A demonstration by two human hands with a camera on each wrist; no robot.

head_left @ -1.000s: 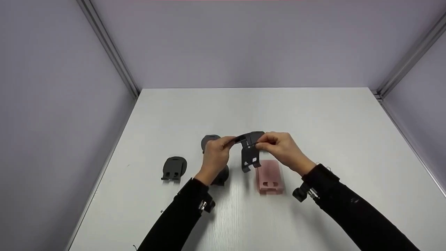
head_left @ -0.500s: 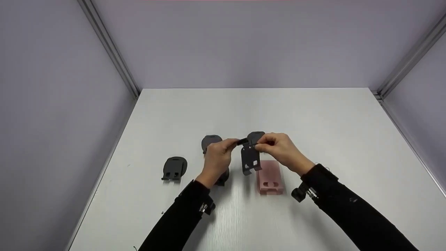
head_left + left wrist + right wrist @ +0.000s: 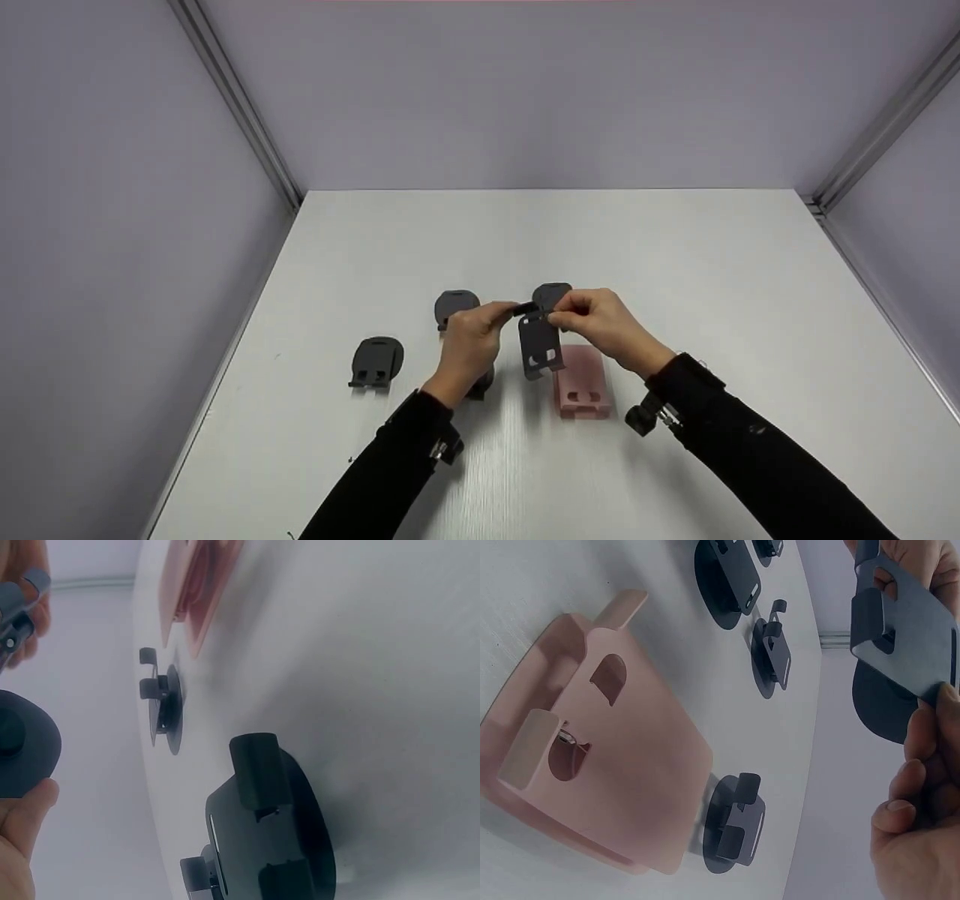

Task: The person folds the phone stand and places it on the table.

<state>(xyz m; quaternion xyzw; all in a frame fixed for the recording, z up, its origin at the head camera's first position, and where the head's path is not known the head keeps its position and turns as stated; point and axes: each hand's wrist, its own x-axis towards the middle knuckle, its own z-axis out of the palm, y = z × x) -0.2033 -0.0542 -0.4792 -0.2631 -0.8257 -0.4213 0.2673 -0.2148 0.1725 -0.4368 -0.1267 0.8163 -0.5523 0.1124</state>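
Observation:
In the head view a black folding phone stand is held up in the air, unfolded, its plate with two hooked lips hanging down. My left hand pinches its rounded base, which also shows in the left wrist view as a dark base. Thumb and fingers of my right hand pinch the upper edge of the plate; the right wrist view shows this plate close up. Below and right of the held stand, a pink phone stand rests on the table.
Other black phone stands lie on the white table: one at the left, one behind my left hand, one partly hidden by that hand, and one behind the held stand. Grey panels border the table.
My left hand has shifted slightly right and down, and the held stand's base has turned until it appears nearly edge-on. The plate hangs a little lower. The stands on the table have not moved.

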